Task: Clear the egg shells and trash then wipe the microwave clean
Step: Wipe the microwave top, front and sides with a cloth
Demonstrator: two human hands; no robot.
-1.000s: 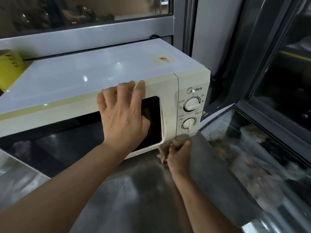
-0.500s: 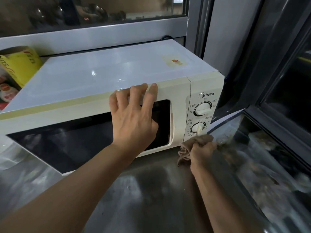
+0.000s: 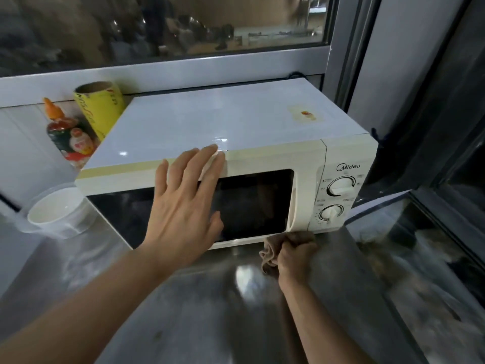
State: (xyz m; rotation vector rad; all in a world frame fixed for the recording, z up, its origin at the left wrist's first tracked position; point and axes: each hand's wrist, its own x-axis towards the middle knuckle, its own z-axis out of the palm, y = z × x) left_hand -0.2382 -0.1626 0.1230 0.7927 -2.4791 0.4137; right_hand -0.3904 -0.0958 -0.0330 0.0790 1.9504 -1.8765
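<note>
Wiping stage, by appearance: microwave on steel counter, door shut, top clear of shells. Left hand flat, fingers spread on door. Right hand clutches cloth at lower front edge; front unfinished.

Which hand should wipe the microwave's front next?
Probably the right hand: it already grips the cloth just below the microwave door's lower corner. The left hand lies flat and open on the door, holding no cloth.
</note>
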